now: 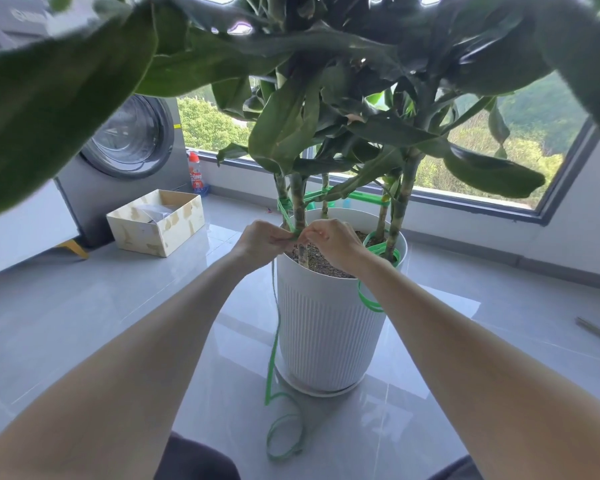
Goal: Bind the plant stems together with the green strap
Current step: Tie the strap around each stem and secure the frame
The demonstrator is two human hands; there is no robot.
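1. Green strap [272, 355], head view: a short stretch of it runs between my two sets of fingertips, right against the front plant stems [297, 202] and just above the soil [326, 266].
2. My left hand [260, 241] has thumb and fingers curled and pinched on the strap. From under those fingers the loose length drops beside the white ribbed pot [326, 330] and curls on the floor tiles [101, 306] close to me.
3. My right hand [331, 242] pinches the same strap, its fingertips nearly touching the left ones, the back of the hand toward me.
4. Up from my fingers the strap climbs to a wrap round the left stem, then crosses to the stems farther right.
5. Right of my right fingers, more strap lies coiled on the soil, and a loop hangs over the pot's rim.
6. Well left of my fingers stand an open cardboard box [156, 221], a red-capped bottle [196, 174] and a washing machine [132, 136]. Beyond the plant is a window [541, 133].
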